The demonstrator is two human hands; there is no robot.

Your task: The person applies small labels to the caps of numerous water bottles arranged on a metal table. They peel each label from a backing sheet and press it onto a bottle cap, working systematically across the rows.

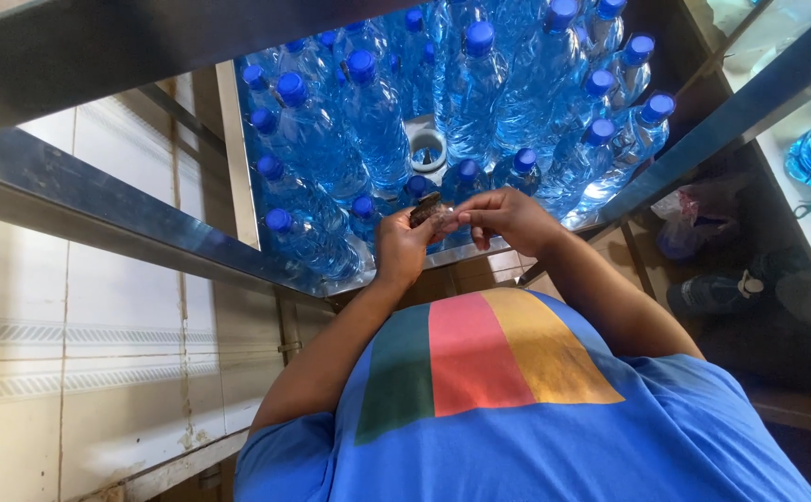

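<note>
Over the near edge of the steel tabletop, both hands meet around one small dark piece. Left hand has its fingers closed under the piece, propping it up where it can be seen. Right hand comes in from three o'clock, thumb and forefinger pinched shut on its end, as though picking at it. What the piece is, I cannot tell. Beyond the hands, toward twelve o'clock, clear water bottles with blue caps stand packed upright, touching, so the raised rim pens them in. A white ring lies in a gap among them. At four o'clock, a dark bottle lies low down.
</note>
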